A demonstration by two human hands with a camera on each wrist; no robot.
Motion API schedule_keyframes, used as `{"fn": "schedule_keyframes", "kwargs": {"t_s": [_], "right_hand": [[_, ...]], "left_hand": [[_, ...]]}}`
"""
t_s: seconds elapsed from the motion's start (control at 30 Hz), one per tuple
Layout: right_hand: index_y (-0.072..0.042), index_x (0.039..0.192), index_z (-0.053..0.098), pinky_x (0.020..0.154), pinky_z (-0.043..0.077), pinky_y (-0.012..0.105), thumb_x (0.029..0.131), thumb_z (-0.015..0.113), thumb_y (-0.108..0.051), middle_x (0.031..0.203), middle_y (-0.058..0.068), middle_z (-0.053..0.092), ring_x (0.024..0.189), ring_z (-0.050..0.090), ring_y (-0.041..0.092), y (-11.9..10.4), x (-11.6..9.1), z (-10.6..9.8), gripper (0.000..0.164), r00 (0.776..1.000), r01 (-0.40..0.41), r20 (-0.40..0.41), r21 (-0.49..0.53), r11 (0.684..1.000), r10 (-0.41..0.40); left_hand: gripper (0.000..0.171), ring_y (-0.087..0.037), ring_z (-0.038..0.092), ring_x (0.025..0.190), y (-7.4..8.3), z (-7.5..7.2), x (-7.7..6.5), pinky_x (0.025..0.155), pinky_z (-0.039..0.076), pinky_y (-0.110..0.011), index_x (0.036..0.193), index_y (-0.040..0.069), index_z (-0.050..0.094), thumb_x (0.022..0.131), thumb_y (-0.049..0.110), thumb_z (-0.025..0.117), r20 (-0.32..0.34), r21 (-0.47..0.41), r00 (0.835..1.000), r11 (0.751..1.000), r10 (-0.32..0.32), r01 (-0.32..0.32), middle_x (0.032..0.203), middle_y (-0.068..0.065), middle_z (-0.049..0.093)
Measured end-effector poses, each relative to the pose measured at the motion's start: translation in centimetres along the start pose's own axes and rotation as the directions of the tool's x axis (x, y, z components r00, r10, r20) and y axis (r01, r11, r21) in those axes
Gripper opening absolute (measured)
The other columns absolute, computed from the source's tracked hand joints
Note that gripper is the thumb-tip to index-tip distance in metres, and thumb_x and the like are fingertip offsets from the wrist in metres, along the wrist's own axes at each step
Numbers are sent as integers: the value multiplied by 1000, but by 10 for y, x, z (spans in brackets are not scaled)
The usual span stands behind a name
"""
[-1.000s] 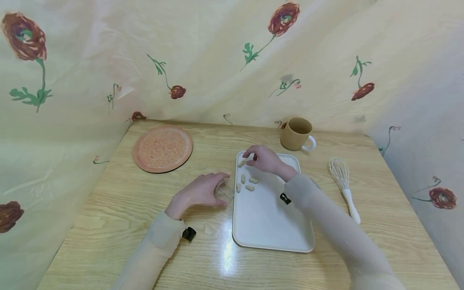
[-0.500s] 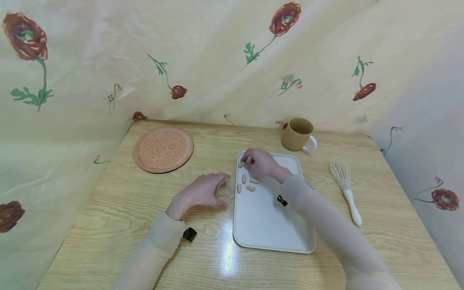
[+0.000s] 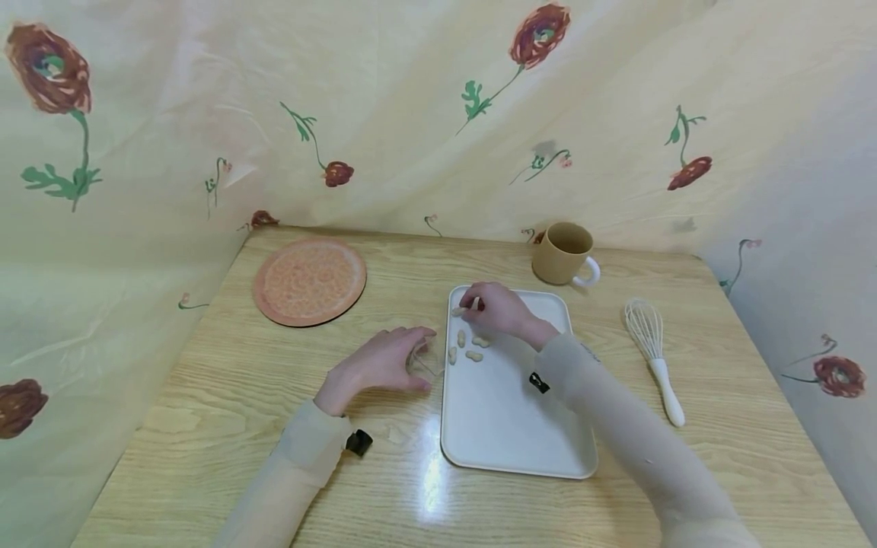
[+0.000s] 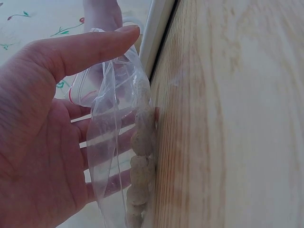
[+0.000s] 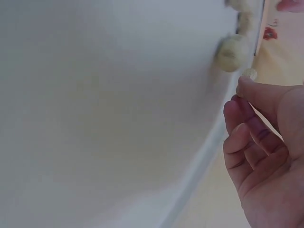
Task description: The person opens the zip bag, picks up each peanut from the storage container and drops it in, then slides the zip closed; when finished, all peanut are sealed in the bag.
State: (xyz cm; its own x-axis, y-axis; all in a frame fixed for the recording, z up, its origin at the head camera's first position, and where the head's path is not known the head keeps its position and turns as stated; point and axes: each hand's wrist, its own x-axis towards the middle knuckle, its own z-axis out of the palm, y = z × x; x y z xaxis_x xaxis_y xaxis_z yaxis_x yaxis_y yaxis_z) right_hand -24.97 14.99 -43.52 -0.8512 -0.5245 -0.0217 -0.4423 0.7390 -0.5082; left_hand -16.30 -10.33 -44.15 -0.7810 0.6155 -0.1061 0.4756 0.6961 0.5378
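Observation:
My left hand [image 3: 387,361] curves its thumb and fingers round a clear plastic bag [image 4: 108,137] lying on the table left of the tray. Several unshelled peanuts [image 4: 141,173] show through the plastic, low against the tabletop. Over the far left corner of the white tray [image 3: 517,418], my right hand [image 3: 499,310] pinches one peanut [image 5: 250,74] between thumb and fingertips, which partly cover it. Several more peanuts [image 3: 473,355] lie loose along the tray's left side, close in front of that hand.
A tan mug [image 3: 555,262] with a white handle stands behind the tray. To the right lies a white whisk [image 3: 654,350]. A round orange-pink mat [image 3: 310,281] lies at the back left, and a flowered cloth [image 3: 384,114] hangs behind the wooden table [image 3: 384,487].
Fingers of my right hand, spread apart by the far-left peanut a second ago, have drawn together and now pinch it. My left hand and the bag stay in place.

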Motion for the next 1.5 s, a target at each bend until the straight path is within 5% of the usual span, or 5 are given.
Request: {"fn": "schedule_keyframes", "kwargs": {"t_s": [0.6, 1.1, 1.5], "right_hand": [[-8, 99, 74, 64, 48, 29, 88, 75, -8, 87, -6, 67, 72, 58, 10, -49, -35, -23, 11, 968, 246, -39, 5, 969, -246], [-11, 95, 78, 64, 48, 25, 84, 79, -6, 88, -6, 67, 68, 57, 9, -66, -41, 14, 12, 935, 354, 63, -135, 925, -348], [-14, 90, 76, 70, 53, 30, 83, 81, -8, 86, -5, 69, 75, 62, 9, -70, -38, 36, 10, 928, 373, 85, -174, 912, -363]], "left_hand": [[84, -21, 55, 118, -2, -1, 0, 101, 41, -47, 147, 14, 45, 78, 42, 83, -6, 1, 1000, 1000, -5, 5, 125, 0, 62], [84, -19, 55, 115, -2, -2, 0, 102, 40, -49, 148, 14, 45, 79, 46, 81, 2, 16, 1000, 1000, -5, 5, 120, 1, 61], [81, -21, 51, 125, -1, 0, 1, 105, 38, -49, 146, 17, 46, 79, 44, 82, -2, -15, 1000, 1000, -6, 6, 138, 0, 57]]}}
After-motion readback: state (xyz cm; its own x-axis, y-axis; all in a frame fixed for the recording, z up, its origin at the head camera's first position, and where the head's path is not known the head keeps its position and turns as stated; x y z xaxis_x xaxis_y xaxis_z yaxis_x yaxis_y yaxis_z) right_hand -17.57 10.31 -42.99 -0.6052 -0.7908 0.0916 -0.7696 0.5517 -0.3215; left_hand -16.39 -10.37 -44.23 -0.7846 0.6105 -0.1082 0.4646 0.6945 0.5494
